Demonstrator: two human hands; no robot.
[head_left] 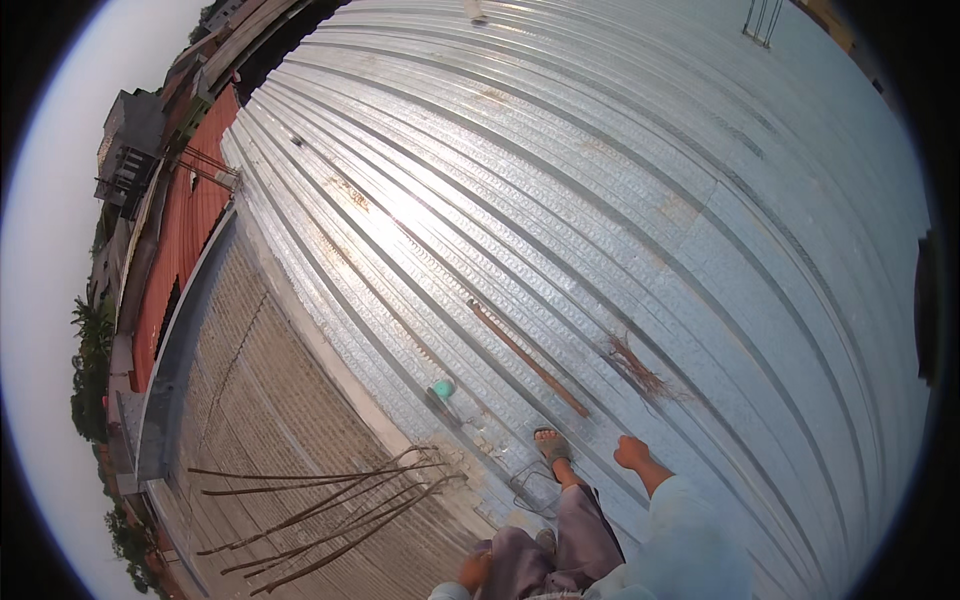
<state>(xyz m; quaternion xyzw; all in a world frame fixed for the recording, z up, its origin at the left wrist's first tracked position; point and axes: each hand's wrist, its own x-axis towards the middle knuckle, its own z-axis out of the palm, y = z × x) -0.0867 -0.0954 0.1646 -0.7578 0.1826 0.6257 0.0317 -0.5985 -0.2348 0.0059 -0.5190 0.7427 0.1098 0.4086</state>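
My right hand point(634, 453) hangs over the corrugated metal roof point(590, 250), its fingers curled into a fist with nothing visible in them. Close to it lies a bundle of thin rusty wires point(636, 370). A long brown rod point(530, 358) rests between the roof ribs, ahead of my sandalled foot point(551, 446). My left hand point(476, 572) is low beside my trouser leg, its fingers mostly hidden. Near that side, several rusty rebar rods point(330, 505) stick out, and a thin dark wire loop point(530, 490) lies by my feet.
A small turquoise round object point(443, 388) sits on the metal sheet. A concrete edge point(345, 375) separates it from a brown corrugated roof point(270, 370) at left. Beyond are a red roof point(205, 220) and buildings. More upright rods point(762, 22) stand at the far right.
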